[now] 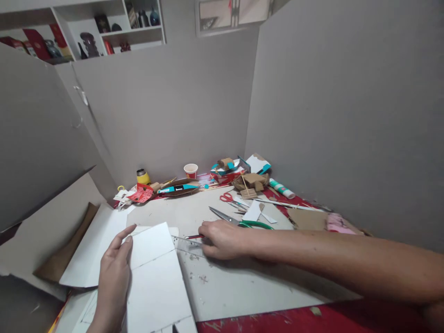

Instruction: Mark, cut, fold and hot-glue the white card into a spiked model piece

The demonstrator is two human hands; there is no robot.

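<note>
Head view: white card (154, 273) is pressed flat under the spread fingers of the left hand (114, 273). A red pencil (194, 237) is pinched by the right hand (224, 239) over a clear ruler (189, 246); green-handled scissors (243, 222) lie just behind.

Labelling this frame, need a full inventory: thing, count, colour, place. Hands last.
white card sheet: 1, white, front of table under the left hand
clear ruler: 1, transparent, beside the card, under the right hand
pencil: 1, red, at the right fingertips
green scissors: 1, green handles, just behind the right hand
red scissors: 1, red handles, mid table
glue bottle: 1, white and green, lying by the right wall
paper cup: 1, red and white, back of table
yellow jar: 1, yellow, back left
cardboard model: 1, brown, back right
brown cardboard piece: 1, brown, right side
table: 1, pale top, red front edge
left hand: 1, resting on the card
right hand: 1, on ruler and pencil
</note>
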